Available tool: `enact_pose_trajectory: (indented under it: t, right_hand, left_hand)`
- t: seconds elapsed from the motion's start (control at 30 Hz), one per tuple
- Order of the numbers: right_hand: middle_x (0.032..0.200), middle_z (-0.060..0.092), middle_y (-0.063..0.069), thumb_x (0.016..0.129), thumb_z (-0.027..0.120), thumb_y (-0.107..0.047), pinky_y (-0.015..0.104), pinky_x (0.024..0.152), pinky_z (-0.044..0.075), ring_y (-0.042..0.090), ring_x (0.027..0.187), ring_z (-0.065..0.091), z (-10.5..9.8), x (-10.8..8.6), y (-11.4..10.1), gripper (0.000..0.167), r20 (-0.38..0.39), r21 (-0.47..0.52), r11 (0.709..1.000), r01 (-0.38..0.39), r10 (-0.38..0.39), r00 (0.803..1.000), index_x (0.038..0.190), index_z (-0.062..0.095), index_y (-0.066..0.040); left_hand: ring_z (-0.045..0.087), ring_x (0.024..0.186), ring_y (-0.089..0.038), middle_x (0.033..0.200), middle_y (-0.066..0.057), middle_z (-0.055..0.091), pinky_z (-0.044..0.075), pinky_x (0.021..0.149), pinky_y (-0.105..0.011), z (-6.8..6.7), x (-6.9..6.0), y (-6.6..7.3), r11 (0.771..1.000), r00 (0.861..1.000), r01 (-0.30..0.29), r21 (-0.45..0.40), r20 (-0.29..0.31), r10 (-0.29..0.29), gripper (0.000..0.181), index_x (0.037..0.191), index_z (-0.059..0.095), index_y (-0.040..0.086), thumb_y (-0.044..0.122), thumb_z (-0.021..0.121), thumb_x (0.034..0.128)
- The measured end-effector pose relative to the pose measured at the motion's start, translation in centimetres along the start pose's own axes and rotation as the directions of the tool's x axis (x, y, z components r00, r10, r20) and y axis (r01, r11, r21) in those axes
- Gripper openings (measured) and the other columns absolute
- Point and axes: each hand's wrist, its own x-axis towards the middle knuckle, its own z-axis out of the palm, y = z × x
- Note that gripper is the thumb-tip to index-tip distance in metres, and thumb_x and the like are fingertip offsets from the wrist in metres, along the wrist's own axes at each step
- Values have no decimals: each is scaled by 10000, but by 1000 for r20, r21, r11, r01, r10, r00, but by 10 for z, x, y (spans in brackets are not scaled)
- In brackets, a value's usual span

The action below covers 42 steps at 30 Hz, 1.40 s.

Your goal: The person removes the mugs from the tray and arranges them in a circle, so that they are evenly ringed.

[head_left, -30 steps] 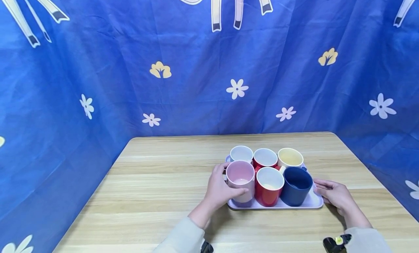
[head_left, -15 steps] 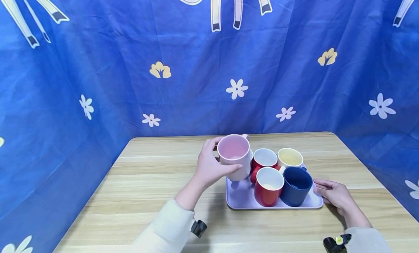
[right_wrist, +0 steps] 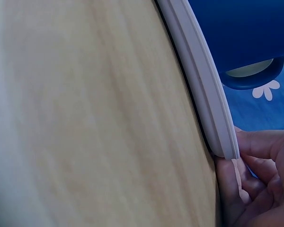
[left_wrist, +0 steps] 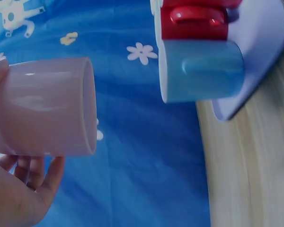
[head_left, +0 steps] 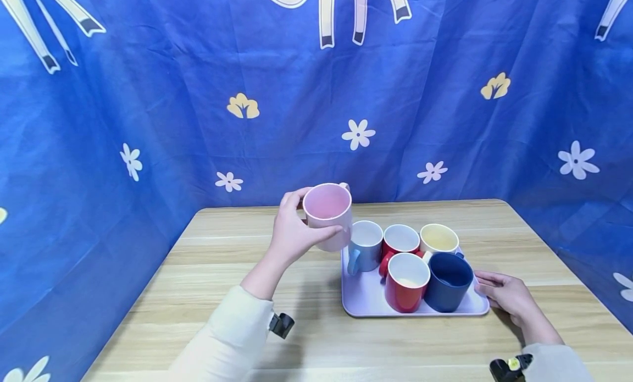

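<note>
My left hand [head_left: 293, 228] holds a pink mug [head_left: 327, 201] by its sides, raised above the table to the left of the tray; its handle points away at the back. In the left wrist view the fingers wrap round the pink mug [left_wrist: 42, 111]. A pale purple tray [head_left: 363, 299] carries a light blue mug [head_left: 368, 255], a front red mug [head_left: 405, 291], a rear red mug [head_left: 401, 239], a cream mug [head_left: 439, 238] and a navy mug [head_left: 449, 288]. At the tray's right edge, my right hand [head_left: 511, 299] pinches the rim, with fingers partly underneath in the right wrist view.
The wooden table [head_left: 222, 294] extends left of and in front of the tray. A blue patterned curtain [head_left: 296, 123] hangs behind the table and along its sides. Small black cameras sit on both wrists.
My left hand has lifted the pink mug from the tray's front left spot and carried it up and left, uncovering the light blue mug. The right hand has stayed at the tray's edge.
</note>
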Motion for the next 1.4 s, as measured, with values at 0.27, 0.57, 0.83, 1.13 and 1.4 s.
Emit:
enact_pose_trajectory:
  t: [0.27,0.57,0.83,1.13,1.4]
  right_hand:
    - [1037,690,42,862,690,-110,269,710,548,35,816,640,0,-1,0,562,2,0,1000,4,-4,1000,1304,457,148]
    - [1022,691,28,865,691,-114,266,708,547,37,817,637,0,1,2,563,6,9,1000,6,-6,1000,1301,456,154]
    - [1080,679,105,877,674,-109,264,711,546,25,823,630,0,1,1,553,-2,-27,1000,8,-8,1000,1312,448,148]
    - [1101,667,136,878,663,-82,268,722,546,24,827,631,1,-1,2,556,-7,-21,1000,8,-8,1000,1318,426,161]
    - [1085,676,108,870,667,-90,260,719,544,16,827,629,1,1,4,551,-2,-19,999,28,-28,1000,1305,442,163]
  left_hand:
    - [500,1026,-224,1135,-97,500,465,828,-375,-10,0,-21,995,996,67,71,-56,-63,790,1242,559,58,207,925,557]
    - [500,993,-258,1114,-134,501,458,820,-394,-8,-2,-52,989,987,100,112,-140,-84,760,1197,580,10,233,920,555]
    - [516,994,-282,1131,-154,491,457,826,-407,-2,-4,-75,975,968,174,137,-208,-144,796,1225,563,-7,228,919,553]
    - [489,1058,-286,1149,-154,492,432,874,-427,5,-2,-103,961,951,207,181,-268,-154,784,1220,565,-4,248,907,561]
    - [456,1103,-269,1182,-122,474,433,869,-447,7,2,-119,932,915,299,205,-338,-220,807,1242,558,50,307,901,558]
